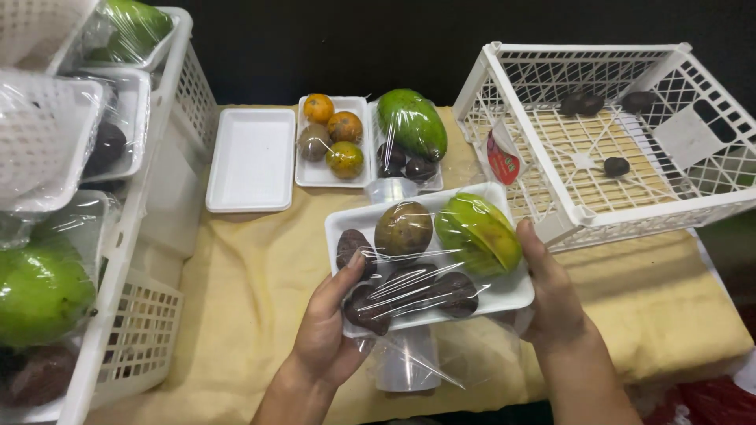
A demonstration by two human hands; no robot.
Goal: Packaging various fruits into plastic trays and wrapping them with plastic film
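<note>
Wrapped fruit tray point(429, 264) sits clamped between left hand point(331, 323) and right hand point(551, 295), film tails hanging at 6 o'clock; wrapping seems underway, so tucking film underneath likely needs firm tension.

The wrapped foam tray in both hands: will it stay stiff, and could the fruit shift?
The white foam tray looks thin, so it probably flexes under the large green fruit. The clear film is wrinkled with loose tails below, so likely slippery. The round brown fruit might roll if the film slackens.

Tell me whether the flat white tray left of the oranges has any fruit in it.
No: the flat white tray lies bare on the yellow cloth, beside the tray of oranges.
</note>
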